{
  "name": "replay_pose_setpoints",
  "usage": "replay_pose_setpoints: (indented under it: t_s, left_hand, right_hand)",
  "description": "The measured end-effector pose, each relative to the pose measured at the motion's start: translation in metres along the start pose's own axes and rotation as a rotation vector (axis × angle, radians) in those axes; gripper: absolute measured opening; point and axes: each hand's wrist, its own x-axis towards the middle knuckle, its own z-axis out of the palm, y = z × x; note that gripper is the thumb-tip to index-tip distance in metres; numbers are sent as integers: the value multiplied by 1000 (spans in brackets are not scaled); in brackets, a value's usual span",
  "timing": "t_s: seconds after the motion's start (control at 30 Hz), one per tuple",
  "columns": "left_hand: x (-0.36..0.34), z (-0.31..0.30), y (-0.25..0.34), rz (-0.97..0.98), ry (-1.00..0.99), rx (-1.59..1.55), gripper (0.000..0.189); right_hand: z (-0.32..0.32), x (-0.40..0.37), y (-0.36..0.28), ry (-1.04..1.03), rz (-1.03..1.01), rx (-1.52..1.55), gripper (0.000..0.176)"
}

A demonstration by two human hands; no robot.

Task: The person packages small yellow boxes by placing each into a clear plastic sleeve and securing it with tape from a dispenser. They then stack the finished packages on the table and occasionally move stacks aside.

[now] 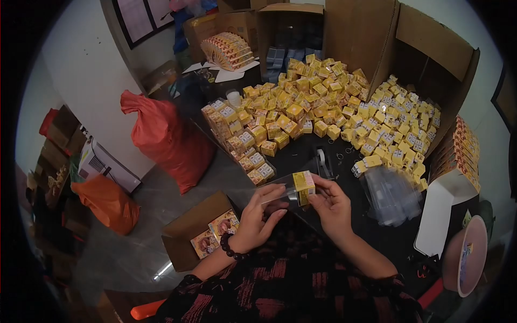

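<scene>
Two grips on one item: left hand pinching a clear sleeve between thumb and fingertips, right hand pinched around a small yellow box. Box seemingly at the sleeve's mouth, held just above the near edge of the dark worktop. Likely trouble: thin glossy film slipping out of the left pinch, or a box corner snagging the sleeve mouth and creasing or splitting it; with a loose right pinch, a drop off the edge toward the floor. Stacked rows of boxes right along the worktop's left edge, near the left hand, probably easy to topple with a careless sweep. Heap of spare clear sleeves just right of the hands, tape roll just beyond them. Containers: open floor carton by the left forearm, holding printed packs; upright carton at the back with grey-blue items inside, too dim to identify; big tipped carton at right, spilling a yellow-and-white box pile onto the worktop; red sack and orange bag on the floor, contents hidden.
</scene>
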Motion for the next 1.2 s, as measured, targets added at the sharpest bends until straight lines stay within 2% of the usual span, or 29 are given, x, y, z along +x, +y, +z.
replay_pose_setpoints:
  t_s: [0.07, 0.13, 0.17, 0.2, 0.23, 0.27, 0.33, 0.4, 0.43, 0.47, 0.53, 0.57, 0.6, 0.63, 0.67, 0.73, 0.8, 0.87, 0.9, 0.93, 0.97, 1.0, 1.1, 1.17, 1.2]
  left_hand:
    - [0, 3, -2, 11, 15, -28, 47]
    - [-3, 7, -11, 16, 22, -54, 47]
    - [-6, 11, -22, -23, 50, -184, 48]
    - [-7, 15, -27, -62, 77, -313, 50]
    - [-6, 18, -30, -61, 68, -314, 50]
    - [-5, 21, -31, -58, 32, -382, 51]
    - [-4, 21, -29, -56, -10, -456, 52]
    - [-3, 4, -21, -115, -391, -294, 47]
    - [-1, -15, -12, -175, -484, -179, 35]
    - [1, -22, -3, -171, -484, -178, 35]
    - [-2, -33, 11, -468, -166, 183, 25]
    - [2, -27, 6, -79, 2, 259, 24]
    - [2, -19, 1, -89, 16, 271, 24]
    - [4, -11, -4, -195, 2, -103, 28]
    - [4, -7, -11, -289, -11, -482, 33]
    - [3, -10, -30, -238, -32, -450, 37]
    - [1, -15, -38, -191, -178, -292, 39]
    - [5, -9, -35, -143, -121, -227, 40]
    - [6, -6, -33, -94, -68, -164, 40]
    - [5, -3, -35, -110, -76, -175, 40]
    - [5, 1, -38, -117, -18, -322, 40]
    - [6, 4, -40, -127, 43, -467, 41]
    - [9, 5, -36, -166, -5, -396, 43]
    - [9, 6, -35, -162, -16, -356, 43]
    - [9, 6, -35, -139, -21, -302, 44]
  right_hand:
    - [0, -2, 6, 11, -18, -10, 41]
    - [-7, -1, 10, -104, -241, -569, 38]
    - [-3, -3, 10, -98, -240, -569, 38]
    - [5, -4, 7, 36, -293, -543, 37]
    - [9, -5, 5, 171, -347, -517, 37]
    - [10, -5, 5, 179, -348, -521, 37]
    - [9, -7, 3, 197, 214, 447, 42]
    - [-3, -4, 16, 215, 137, 323, 44]
    - [-9, -4, 20, 229, 72, 202, 47]
    - [-13, -2, 18, 228, 68, 200, 47]
    - [-15, 0, 14, -88, -50, -47, 44]
    - [-12, -3, 14, -103, -39, -36, 44]
    - [-8, -5, 15, -175, -13, -99, 39]
    - [-5, -6, 14, -248, 7, -165, 34]
    - [-3, -6, 12, -232, 37, -163, 27]
    - [-6, -3, 8, -291, 31, -260, 27]
    - [-9, -2, 11, -339, 28, -358, 26]
    - [-8, -2, 23, -241, -10, -140, 25]
    - [-8, -3, 27, -231, 5, -139, 25]
    - [-8, -1, 29, -204, -26, -65, 24]
    - [-9, 3, 30, -177, -61, 5, 24]
    - [-12, 5, 27, -167, -46, 2, 24]
    - [-15, 14, 13, -185, 60, 26, 22]
    - [-14, 19, 8, -260, 136, -211, 17]
    - [-14, 21, 6, -257, 134, -211, 17]
